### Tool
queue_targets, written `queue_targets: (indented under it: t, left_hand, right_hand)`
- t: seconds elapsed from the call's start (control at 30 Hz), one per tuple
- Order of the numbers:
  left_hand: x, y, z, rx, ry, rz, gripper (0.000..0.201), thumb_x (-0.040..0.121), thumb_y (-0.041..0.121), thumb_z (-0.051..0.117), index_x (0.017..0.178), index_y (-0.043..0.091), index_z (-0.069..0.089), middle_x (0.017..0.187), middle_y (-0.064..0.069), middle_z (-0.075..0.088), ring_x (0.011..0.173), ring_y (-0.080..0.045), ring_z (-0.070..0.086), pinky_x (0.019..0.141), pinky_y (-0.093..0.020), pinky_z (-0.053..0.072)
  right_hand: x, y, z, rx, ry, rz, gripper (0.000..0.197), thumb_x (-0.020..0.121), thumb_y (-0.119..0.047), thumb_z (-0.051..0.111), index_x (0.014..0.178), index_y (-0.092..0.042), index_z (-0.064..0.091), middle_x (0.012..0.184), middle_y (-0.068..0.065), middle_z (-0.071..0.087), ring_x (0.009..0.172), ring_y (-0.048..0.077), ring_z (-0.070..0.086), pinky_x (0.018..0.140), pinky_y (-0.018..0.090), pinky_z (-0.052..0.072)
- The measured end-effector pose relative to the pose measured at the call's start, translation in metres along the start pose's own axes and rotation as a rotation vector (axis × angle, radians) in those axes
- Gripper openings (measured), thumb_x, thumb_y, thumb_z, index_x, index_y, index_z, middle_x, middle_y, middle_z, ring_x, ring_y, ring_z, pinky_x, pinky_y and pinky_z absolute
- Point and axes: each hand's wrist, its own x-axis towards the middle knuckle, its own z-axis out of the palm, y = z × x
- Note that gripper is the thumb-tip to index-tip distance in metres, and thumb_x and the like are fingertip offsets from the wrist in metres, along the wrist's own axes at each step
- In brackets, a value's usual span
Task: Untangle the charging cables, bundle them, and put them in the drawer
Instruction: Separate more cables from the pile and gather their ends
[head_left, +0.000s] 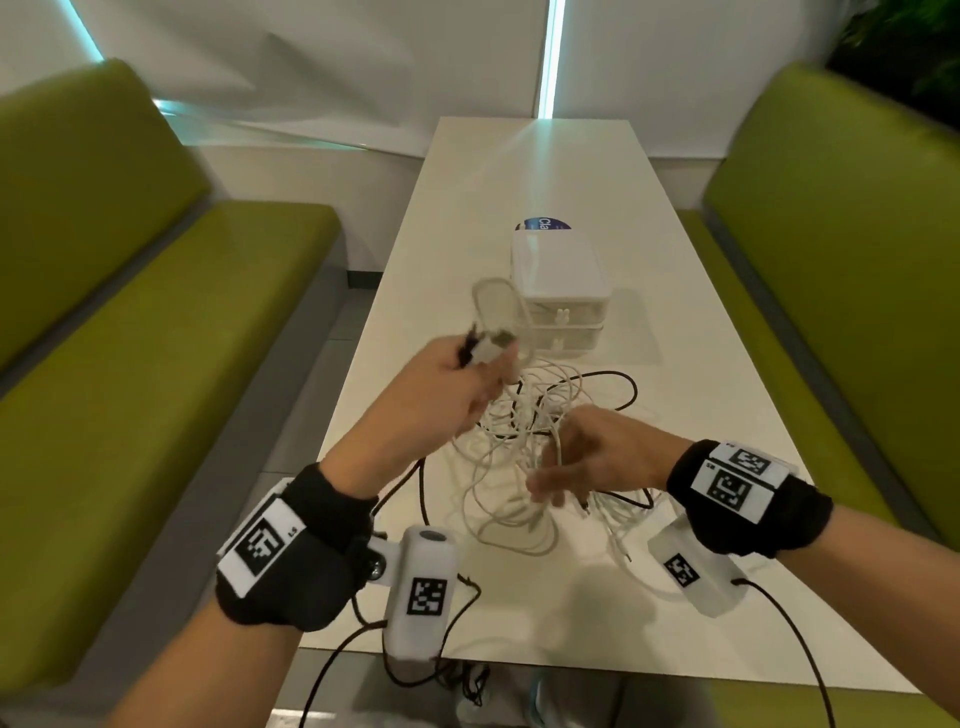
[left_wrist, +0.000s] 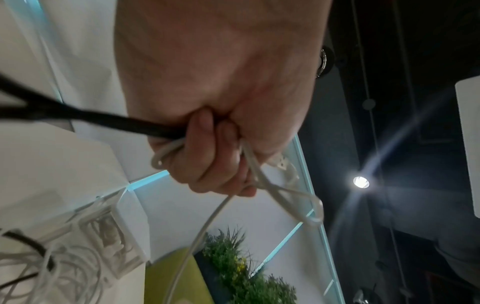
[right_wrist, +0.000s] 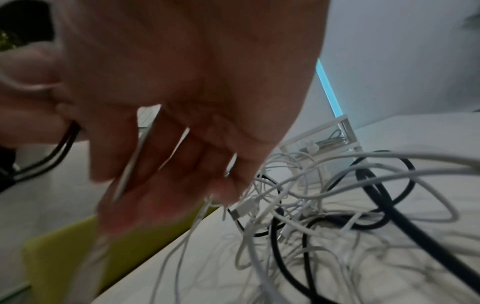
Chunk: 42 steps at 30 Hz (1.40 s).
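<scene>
Sprawling across the white table (head_left: 675, 322), the tangled cables (head_left: 524, 431) lay before a closed drawer box (head_left: 558, 291); the left hand (head_left: 441, 395) gripped several strands, the right hand (head_left: 587, 457) hung loose-fingered among them, green benches (head_left: 130, 332) flanking.

Legible text is scarce. Behind the drawer unit (head_left: 558, 291), a blue and white sticker (head_left: 540, 224) on the table (head_left: 675, 415) reads "Cla", the rest hidden. The marker tag on my left wristband (head_left: 265, 540) carries small letters, apparently "LS". Other tags show only coded squares.
</scene>
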Motion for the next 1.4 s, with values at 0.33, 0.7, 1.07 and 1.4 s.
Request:
queue_targets:
  t: [0.33, 0.7, 1.07, 1.4]
  left_hand:
    - [-0.010, 0.003, -0.002, 0.037, -0.178, 0.016, 0.030, 0.105, 0.016, 0.039, 0.088, 0.009, 0.062, 0.059, -0.005, 0.052, 0.037, -0.007, 0.023, 0.037, -0.015, 0.019]
    - [-0.009, -0.001, 0.001, -0.059, -0.142, -0.146, 0.025, 0.103, 0.018, 0.043, 0.079, 0.016, 0.049, 0.057, -0.003, 0.054, 0.039, -0.008, 0.026, 0.039, -0.018, 0.016]
    - [-0.003, -0.002, -0.007, 0.194, 0.142, -0.105, 0.022, 0.103, 0.013, 0.042, 0.088, 0.005, 0.056, 0.085, -0.014, 0.075, 0.030, -0.001, 0.035, 0.039, -0.015, 0.024]
    - [0.003, -0.006, -0.006, 0.337, 0.060, -0.181, 0.033, 0.103, 0.020, 0.042, 0.074, 0.010, 0.054, 0.086, -0.015, 0.075, 0.028, 0.003, 0.038, 0.038, -0.014, 0.026]
  right_hand:
    - [-0.011, -0.010, 0.007, -0.250, -0.491, 0.275, 0.066, 0.081, -0.039, 0.076, 0.140, -0.027, 0.050, 0.092, 0.000, 0.075, 0.062, 0.012, 0.059, 0.072, 0.030, 0.056]
    - [0.007, -0.030, 0.023, 0.032, -0.011, 0.001, 0.038, 0.087, -0.029, 0.073, 0.087, -0.063, 0.055, 0.078, -0.020, 0.066, 0.062, 0.009, 0.060, 0.058, 0.018, 0.048]
    - [-0.002, -0.012, 0.035, -0.264, -0.405, 0.198, 0.018, 0.088, -0.020, 0.065, 0.102, -0.015, 0.076, 0.083, 0.001, 0.076, 0.066, 0.003, 0.064, 0.059, 0.012, 0.046]
    - [0.004, -0.024, 0.023, -0.064, -0.073, 0.013, 0.034, 0.095, -0.047, 0.054, 0.107, -0.021, 0.072, 0.093, -0.008, 0.074, 0.075, 0.009, 0.071, 0.072, 0.022, 0.054]
